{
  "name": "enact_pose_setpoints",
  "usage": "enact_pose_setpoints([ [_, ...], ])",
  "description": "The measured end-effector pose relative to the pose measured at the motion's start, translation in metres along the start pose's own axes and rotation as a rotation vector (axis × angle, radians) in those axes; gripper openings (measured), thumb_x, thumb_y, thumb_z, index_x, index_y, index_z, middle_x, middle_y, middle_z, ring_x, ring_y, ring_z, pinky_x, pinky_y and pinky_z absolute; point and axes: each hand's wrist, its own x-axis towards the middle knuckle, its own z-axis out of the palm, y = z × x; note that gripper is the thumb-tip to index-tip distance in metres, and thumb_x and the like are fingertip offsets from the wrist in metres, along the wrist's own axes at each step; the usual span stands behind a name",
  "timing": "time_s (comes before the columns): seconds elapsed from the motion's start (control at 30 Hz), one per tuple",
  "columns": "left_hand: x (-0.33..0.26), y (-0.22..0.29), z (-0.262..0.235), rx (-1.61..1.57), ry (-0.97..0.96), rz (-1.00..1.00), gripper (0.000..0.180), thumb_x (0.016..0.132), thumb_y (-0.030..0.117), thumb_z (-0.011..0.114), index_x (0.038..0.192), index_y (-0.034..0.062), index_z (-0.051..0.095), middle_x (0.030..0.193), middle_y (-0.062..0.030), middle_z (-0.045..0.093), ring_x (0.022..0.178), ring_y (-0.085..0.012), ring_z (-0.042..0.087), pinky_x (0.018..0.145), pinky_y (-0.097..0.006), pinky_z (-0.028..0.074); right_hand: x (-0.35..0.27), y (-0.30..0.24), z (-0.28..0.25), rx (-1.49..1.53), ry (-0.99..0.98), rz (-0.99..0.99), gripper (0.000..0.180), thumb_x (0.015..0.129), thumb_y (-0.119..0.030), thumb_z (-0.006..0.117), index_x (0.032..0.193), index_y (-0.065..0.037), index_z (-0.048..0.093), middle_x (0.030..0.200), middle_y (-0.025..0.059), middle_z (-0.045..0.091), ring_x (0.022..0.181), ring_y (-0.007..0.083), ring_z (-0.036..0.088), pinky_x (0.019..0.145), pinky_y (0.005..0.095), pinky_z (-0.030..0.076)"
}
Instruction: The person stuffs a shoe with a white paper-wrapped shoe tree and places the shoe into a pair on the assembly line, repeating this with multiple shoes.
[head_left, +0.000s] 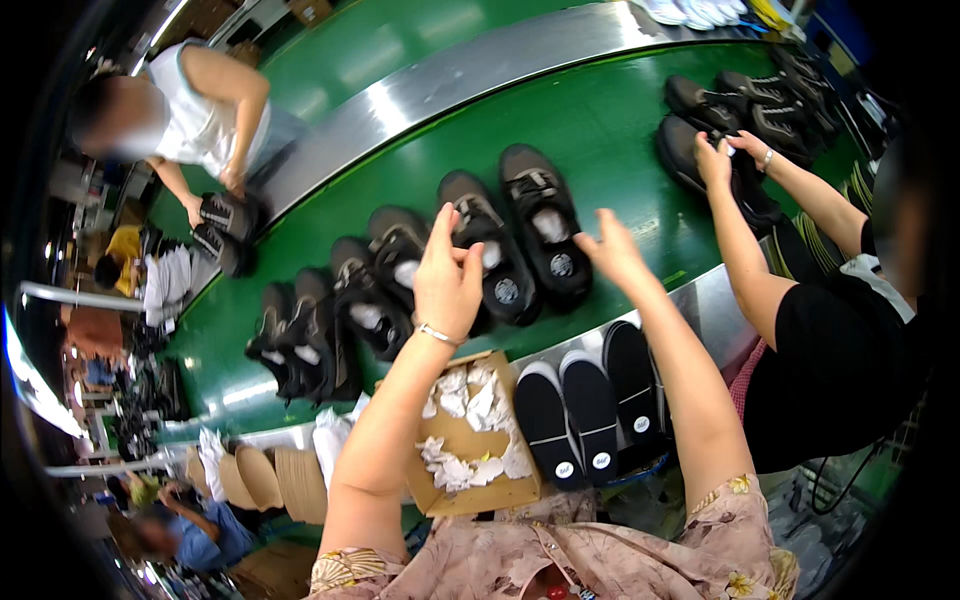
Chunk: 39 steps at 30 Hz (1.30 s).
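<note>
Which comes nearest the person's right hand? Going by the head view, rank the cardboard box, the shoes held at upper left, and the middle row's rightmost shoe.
1. Rightmost shoe: just left of the right hand.
2. Cardboard box: below and left of it, nearer the lower edge.
3. Held shoes: far off toward the upper left.

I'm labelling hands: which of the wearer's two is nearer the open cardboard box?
Left. The left hand shows just past the far edge of the cardboard box; the right hand is farther out, to its right.
</note>
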Motion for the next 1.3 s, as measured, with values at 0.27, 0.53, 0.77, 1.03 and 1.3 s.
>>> enact_pose_setpoints([
  [0.27,-0.11,-0.012,-0.226,-0.116,0.321,-0.053,0.043,0.086,-0.007,0.049,0.128,-0.0031,0.04,0.118,-0.018,0.056,0.079,-0.0137,0.063,0.059,-0.021,0.05,-0.12,-0.147,-0.049,0.765,0.052,-0.063,0.025,0.089,-0.01,0.056,0.11,0.003,0.054,0.088,0.0068,0.062,0.077,0.0111,0.059,0.066,0.022,0.045],
  [0.53,-0.254,-0.125,-0.368,-0.088,0.418,-0.36,0.035,0.091,0.001,0.048,0.125,-0.0006,0.043,0.115,-0.0153,0.058,0.08,-0.0134,0.062,0.059,-0.019,0.048,-0.245,-0.317,-0.004,0.897,-0.072,-0.571,0.018,0.084,-0.001,0.054,0.1,0.007,0.059,0.078,0.0124,0.059,0.064,0.0137,0.054,0.058,0.0225,0.045],
  [0.77,-0.304,-0.221,-0.417,0.13,0.188,-0.25,0.031,0.089,-0.002,0.05,0.119,-0.0031,0.048,0.109,-0.0133,0.06,0.089,-0.0175,0.063,0.073,-0.025,0.049,-0.345,-0.344,0.107,0.893,-0.246,-0.063,0.026,0.078,-0.003,0.06,0.102,0.006,0.059,0.087,0.0145,0.06,0.072,0.0178,0.057,0.064,0.0271,0.048],
  [1.03,-0.334,-0.241,-0.418,0.215,-0.075,-0.223,0.053,0.077,0.008,0.065,0.124,-0.0044,0.043,0.127,-0.02,0.046,0.115,-0.0319,0.047,0.092,-0.037,0.04,-0.426,-0.371,0.303,0.012,-0.246,-0.412,0.038,0.07,-0.011,0.065,0.108,-0.008,0.059,0.127,0.0205,0.041,0.118,0.0378,0.04,0.088,0.0505,0.041],
  [1.3,-0.382,-0.259,-0.399,0.132,-0.166,-0.536,0.071,0.078,0.017,0.068,0.131,-0.0063,0.027,0.119,-0.0244,0.049,0.107,-0.0328,0.05,0.092,-0.039,0.041,-0.455,-0.332,0.328,-0.23,-0.184,-0.289,0.038,0.066,-0.01,0.063,0.104,-0.008,0.06,0.138,0.0251,0.031,0.129,0.0455,0.026,0.09,0.0582,0.036],
])
